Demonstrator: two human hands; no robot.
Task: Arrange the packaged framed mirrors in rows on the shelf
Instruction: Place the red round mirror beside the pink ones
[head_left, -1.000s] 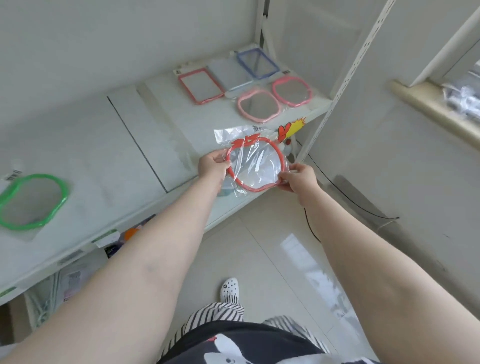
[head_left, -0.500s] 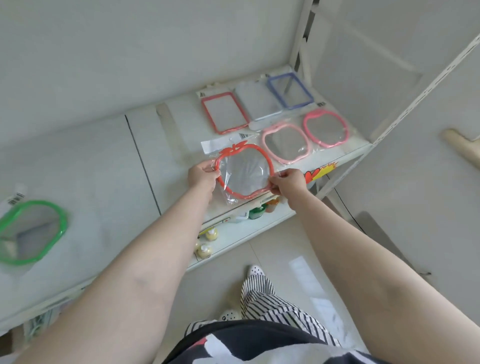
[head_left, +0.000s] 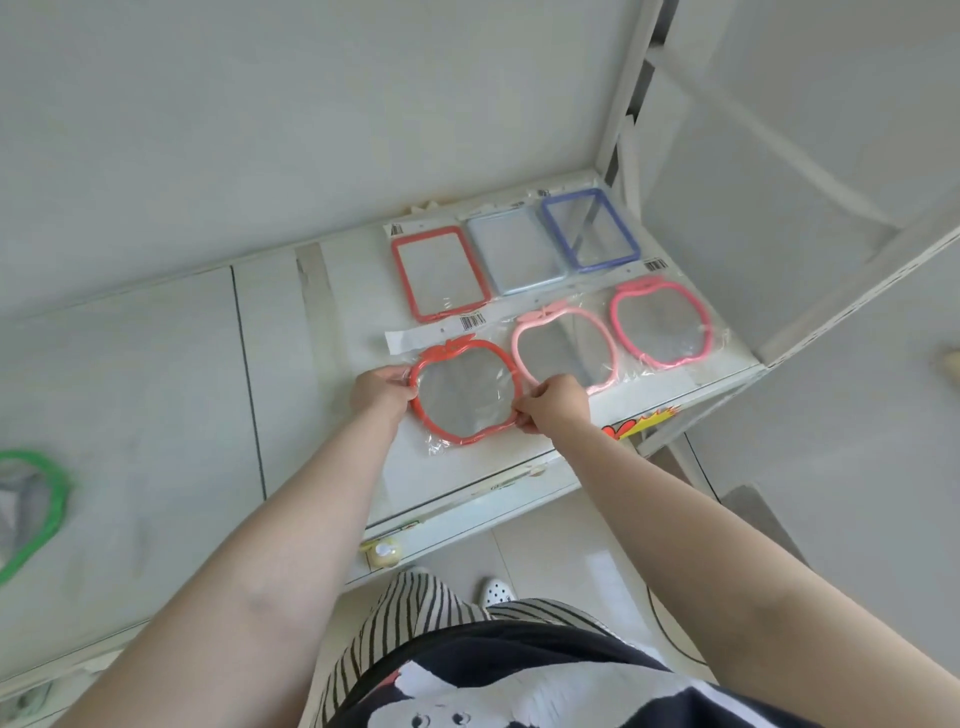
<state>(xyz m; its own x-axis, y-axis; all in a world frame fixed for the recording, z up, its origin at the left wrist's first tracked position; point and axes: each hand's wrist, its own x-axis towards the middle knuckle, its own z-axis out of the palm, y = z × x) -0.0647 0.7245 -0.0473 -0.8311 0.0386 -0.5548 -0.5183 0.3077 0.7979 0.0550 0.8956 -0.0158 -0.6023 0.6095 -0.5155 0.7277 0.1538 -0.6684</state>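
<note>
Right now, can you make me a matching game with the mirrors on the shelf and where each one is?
Things:
1. red apple-shaped mirror
2. blue rectangular mirror
3. green mirror
4. red rectangular mirror

Places:
A. far left, alone
B. back row, right end
C. between both hands, front row
D. back row, left end

Pairs: 1-C, 2-B, 3-A, 4-D

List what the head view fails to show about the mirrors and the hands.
- Green mirror: cut off by the left edge, blurred.
- Barcode label: digits too small to read.
- Red apple mirror: side rims covered by left hand and right hand.
</note>
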